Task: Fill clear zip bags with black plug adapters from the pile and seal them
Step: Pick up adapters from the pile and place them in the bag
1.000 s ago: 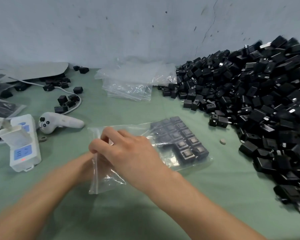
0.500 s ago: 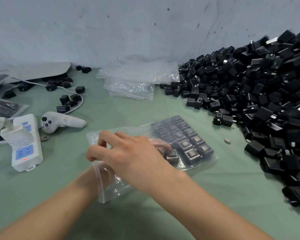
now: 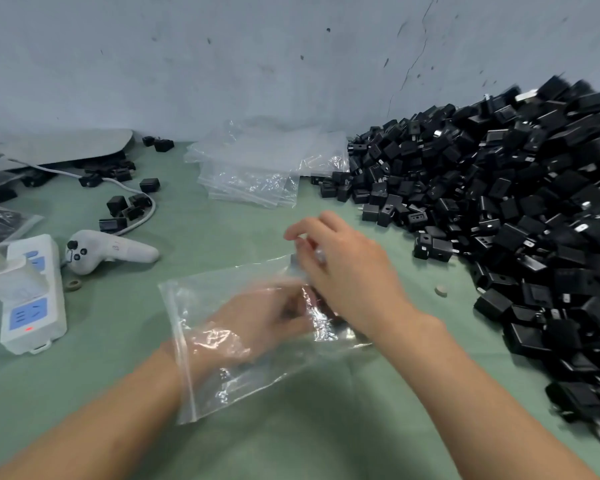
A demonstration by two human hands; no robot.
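The clear plastic zip bag point(image 3: 253, 379) lies in the lower centre of the frame on the green table point(image 3: 326, 431), its mouth open around the left wrist. The likely trouble is here: if the left hand point(image 3: 264, 317) pulls out carelessly, it could drag the thin film and tip adapters out, and a crumpled mouth would leave the zip strip misaligned for sealing.

The left hand is inside the bag, too blurred to tell whether its fingers hold anything. The right hand point(image 3: 350, 275), fingers curled, appears to pinch the bag's far end. Only a few dark adapter shapes point(image 3: 329, 315) show through the plastic beneath it, so the count is hidden.

The large pile of black plug adapters point(image 3: 520, 209) fills the right. A stack of empty clear bags point(image 3: 253, 171) sits in the upper centre.
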